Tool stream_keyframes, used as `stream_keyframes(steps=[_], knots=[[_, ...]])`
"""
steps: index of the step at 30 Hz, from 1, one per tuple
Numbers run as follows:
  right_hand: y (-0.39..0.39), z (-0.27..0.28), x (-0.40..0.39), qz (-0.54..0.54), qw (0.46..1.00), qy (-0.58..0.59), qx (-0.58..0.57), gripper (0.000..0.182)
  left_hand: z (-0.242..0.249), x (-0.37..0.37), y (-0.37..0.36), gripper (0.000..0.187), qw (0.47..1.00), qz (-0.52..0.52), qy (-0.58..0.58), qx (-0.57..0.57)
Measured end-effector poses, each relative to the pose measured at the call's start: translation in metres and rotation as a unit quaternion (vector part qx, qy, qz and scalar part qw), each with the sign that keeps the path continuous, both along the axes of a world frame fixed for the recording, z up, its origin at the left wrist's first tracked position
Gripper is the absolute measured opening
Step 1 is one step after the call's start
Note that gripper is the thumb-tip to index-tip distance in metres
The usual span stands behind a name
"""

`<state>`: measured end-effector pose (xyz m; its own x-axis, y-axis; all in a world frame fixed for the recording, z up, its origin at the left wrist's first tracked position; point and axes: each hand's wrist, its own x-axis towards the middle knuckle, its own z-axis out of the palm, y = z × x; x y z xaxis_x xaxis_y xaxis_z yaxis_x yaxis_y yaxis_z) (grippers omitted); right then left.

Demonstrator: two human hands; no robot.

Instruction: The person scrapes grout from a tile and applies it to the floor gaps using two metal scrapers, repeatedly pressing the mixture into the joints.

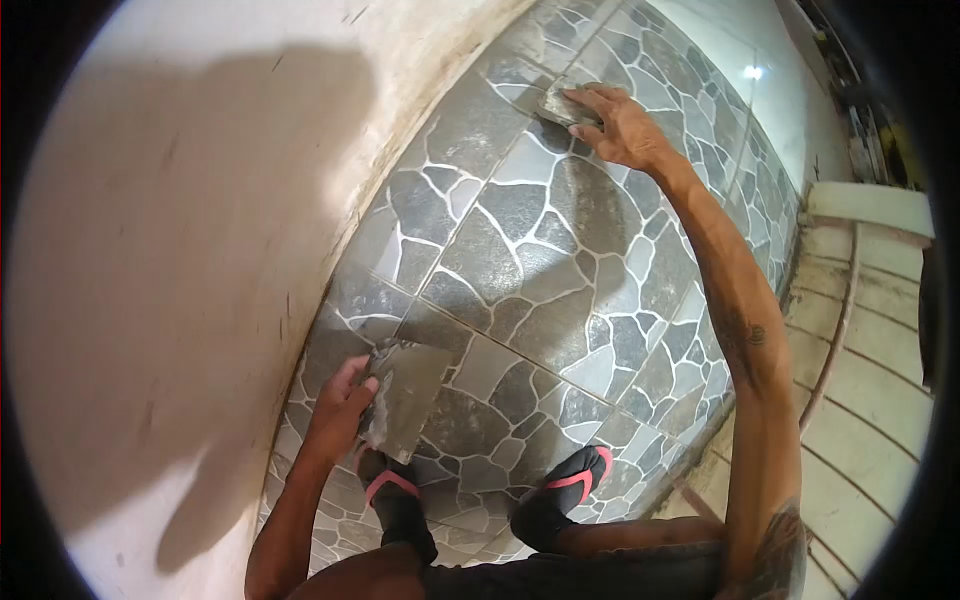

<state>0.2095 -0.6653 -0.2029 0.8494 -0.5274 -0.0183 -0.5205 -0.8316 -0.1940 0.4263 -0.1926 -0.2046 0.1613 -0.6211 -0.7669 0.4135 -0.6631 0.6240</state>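
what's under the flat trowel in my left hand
Under the flat trowel held by your left hand lies the stone-pattern tiled floor. The tile directly beneath the blade is covered, so its grout lines there cannot be seen.

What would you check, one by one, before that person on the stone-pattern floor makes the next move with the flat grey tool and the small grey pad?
1. Left hand grips the flat grey metal trowel: ok, fingers wrap its edge.
2. Right hand on the small grey pad: ok, pressed flat on the grey stone-pattern tiled floor.
3. Footing: ok, both black sandals with pink straps rest flat on the tiles.
4. Material on the trowel: cannot tell, its face looks grey and smeared.
5. White joint lines under the pad: cannot tell, the hand hides them.
6. Room beside the pale plastered wall: ok, the left hand is apart from it.
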Motion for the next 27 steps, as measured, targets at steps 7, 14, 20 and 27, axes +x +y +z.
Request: stream_keyframes(steps=[7,14,20,27], knots=[[-0.008,-0.039,0.015,0.042,0.998,0.016,-0.042,0.050,0.037,-0.031,0.040,0.034,0.987,0.156,0.025,0.014],[0.002,-0.002,0.031,0.084,0.987,0.128,-0.057,0.050,0.067,-0.062,0.082,0.033,0.971,0.238,-0.015,-0.010],[0.027,0.004,0.027,0.058,0.977,0.205,-0.028,0.048,0.073,-0.054,0.089,0.031,0.971,0.238,-0.020,-0.032],[0.042,-0.040,0.016,0.049,0.996,0.055,-0.058,0.052,0.056,-0.041,0.053,0.032,0.987,0.142,0.025,-0.071]])
